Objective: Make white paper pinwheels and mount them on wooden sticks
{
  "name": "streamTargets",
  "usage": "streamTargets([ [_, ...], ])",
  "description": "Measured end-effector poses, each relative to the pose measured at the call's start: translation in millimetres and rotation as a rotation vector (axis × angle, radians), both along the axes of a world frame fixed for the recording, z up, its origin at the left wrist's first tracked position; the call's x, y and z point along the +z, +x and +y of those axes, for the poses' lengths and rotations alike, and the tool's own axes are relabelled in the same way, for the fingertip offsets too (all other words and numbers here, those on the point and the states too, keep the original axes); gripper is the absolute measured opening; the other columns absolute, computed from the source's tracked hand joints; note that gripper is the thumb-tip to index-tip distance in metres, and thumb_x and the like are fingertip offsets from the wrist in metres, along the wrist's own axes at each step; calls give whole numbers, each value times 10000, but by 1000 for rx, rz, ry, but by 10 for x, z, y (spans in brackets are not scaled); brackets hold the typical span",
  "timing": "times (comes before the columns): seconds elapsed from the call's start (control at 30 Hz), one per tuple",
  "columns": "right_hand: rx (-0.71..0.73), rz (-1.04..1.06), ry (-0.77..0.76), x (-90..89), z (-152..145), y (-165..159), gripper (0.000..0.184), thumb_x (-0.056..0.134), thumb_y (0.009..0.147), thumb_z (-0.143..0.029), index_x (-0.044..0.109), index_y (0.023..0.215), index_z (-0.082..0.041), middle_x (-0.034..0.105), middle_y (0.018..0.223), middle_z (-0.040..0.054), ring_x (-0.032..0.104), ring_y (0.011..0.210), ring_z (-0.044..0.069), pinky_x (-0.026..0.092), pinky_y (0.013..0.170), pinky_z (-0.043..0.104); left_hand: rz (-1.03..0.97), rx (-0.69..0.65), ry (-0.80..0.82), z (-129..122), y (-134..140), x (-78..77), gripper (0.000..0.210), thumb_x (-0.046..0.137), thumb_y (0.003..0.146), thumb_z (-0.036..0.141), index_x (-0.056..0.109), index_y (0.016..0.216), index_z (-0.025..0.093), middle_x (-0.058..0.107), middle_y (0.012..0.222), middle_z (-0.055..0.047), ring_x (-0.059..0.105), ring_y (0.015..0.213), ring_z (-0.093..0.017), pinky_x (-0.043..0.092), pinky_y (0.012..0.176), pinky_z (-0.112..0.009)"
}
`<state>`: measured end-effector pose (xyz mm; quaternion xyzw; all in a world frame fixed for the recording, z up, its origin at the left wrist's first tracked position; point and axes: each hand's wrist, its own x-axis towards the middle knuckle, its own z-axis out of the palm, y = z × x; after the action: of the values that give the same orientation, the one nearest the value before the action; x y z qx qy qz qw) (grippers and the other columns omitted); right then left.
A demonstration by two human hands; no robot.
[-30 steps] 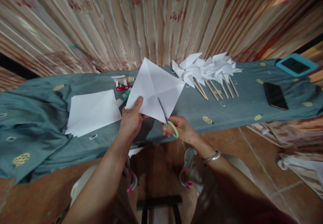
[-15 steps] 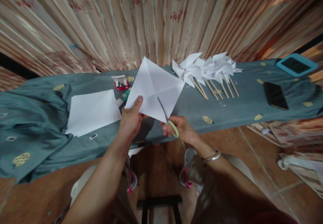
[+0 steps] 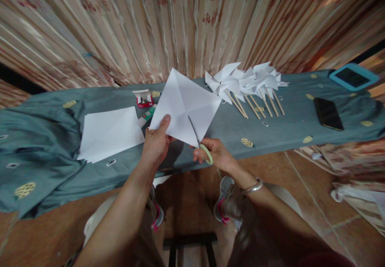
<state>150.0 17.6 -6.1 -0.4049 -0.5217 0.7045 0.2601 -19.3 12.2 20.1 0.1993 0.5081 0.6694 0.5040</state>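
Note:
My left hand point(image 3: 158, 139) pinches the left corner of a creased square sheet of white paper point(image 3: 188, 98), thumb on top and fingers underneath. In my right hand point(image 3: 215, 153) are scissors point(image 3: 206, 153) with pale green handles. One dark blade lies over the paper's near corner and points toward the middle of the sheet; the other blade is hidden beneath it. To the left of my left hand rests a stack of white paper point(image 3: 110, 134). Several white paper pinwheels point(image 3: 227, 81) on wooden sticks lie beyond my right hand.
A small red box point(image 3: 144, 100) with metal bits inside stands open behind a green-and-white glue-like tube point(image 3: 146, 116). On the right are a black phone point(image 3: 328, 114) and a blue-framed tablet point(image 3: 354, 77). A grey-green cloth point(image 3: 228, 138) covers the table; a patterned curtain point(image 3: 186, 30) hangs behind.
Almost nothing differs. The paper and the scissors have shifted by a tiny amount, while both hands keep their grip.

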Motion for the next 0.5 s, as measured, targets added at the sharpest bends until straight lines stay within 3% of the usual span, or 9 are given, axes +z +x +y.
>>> streamTargets([
  [0.5,28,5,-13,19,9,-2,447,822,574,-535,620,714,-161,637,551,-23,518,437,68,395,426,186,-18,22,8,9,-7,-25,298,767,698,300,649,920,139,739,1021,-110,687,1029,-263,572,858,-357],
])
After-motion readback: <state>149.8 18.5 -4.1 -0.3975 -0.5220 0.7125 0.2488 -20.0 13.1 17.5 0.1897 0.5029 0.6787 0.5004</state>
